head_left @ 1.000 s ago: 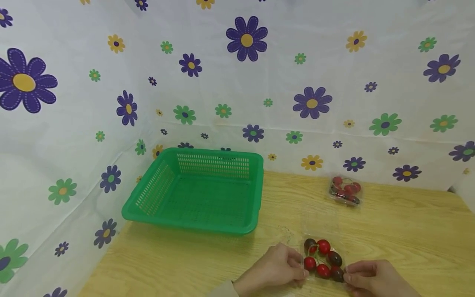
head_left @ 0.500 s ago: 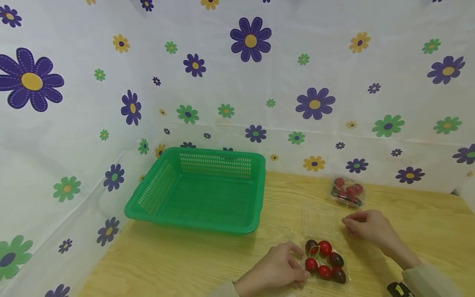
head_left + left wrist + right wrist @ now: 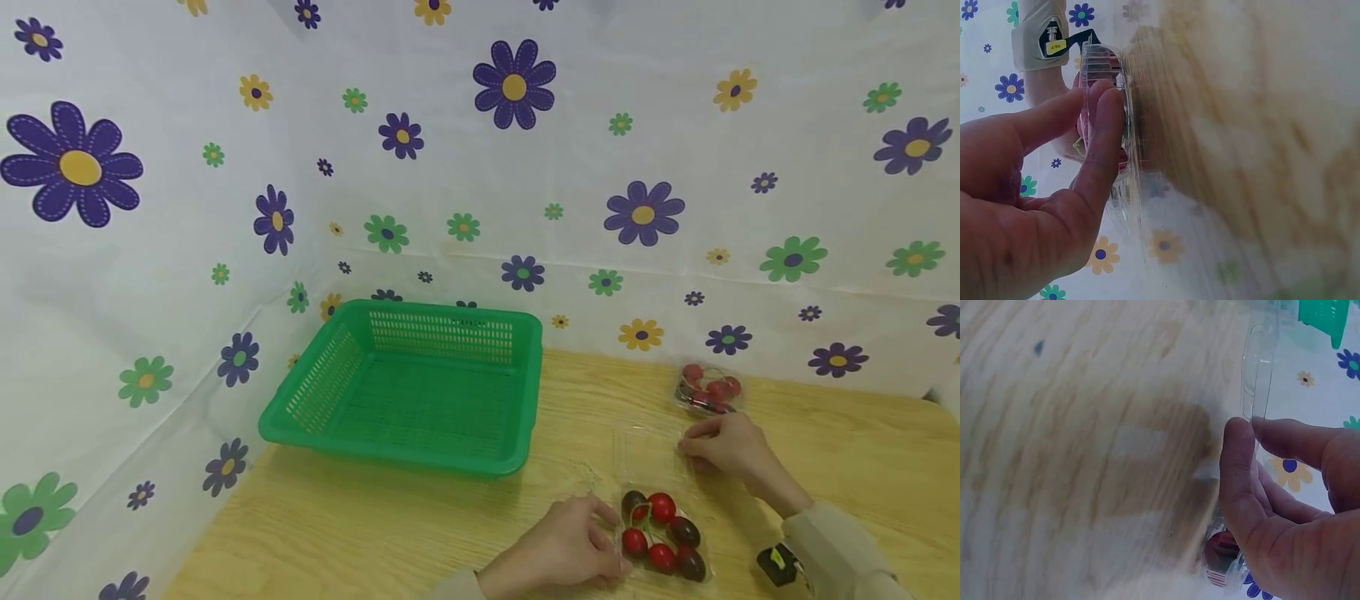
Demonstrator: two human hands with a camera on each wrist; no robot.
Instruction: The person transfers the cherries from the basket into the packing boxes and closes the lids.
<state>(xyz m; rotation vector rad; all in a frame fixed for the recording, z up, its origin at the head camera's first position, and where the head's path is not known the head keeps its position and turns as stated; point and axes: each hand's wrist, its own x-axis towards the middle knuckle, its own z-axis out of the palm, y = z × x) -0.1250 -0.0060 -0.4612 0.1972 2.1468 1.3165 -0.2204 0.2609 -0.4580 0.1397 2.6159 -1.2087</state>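
Note:
A hinged clear plastic clamshell box (image 3: 705, 573) lies opened out near the table's front, its base holding several red and dark cherries (image 3: 662, 507). Its transparent lid (image 3: 651, 450) is folded back behind the base. My left hand (image 3: 562, 546) holds the left side of the base, thumb and fingertips at its wall; the left wrist view shows them against the ribbed box wall (image 3: 1100, 62). My right hand (image 3: 735, 450) pinches the right edge of the lid between thumb and index finger, as the lid edge (image 3: 1257, 381) in the right wrist view confirms.
A green plastic basket (image 3: 397, 462) with slotted walls stands at the left back. A second clear box of cherries (image 3: 708, 389) sits at the back right, just behind my right hand. Flower-patterned white sheeting (image 3: 450, 150) borders the wooden table (image 3: 360, 533) behind and at left.
My right hand has left the base's front right corner, moved back and come onto the lid's right edge. The left hand stays at the base's left side. The head view has shifted slightly.

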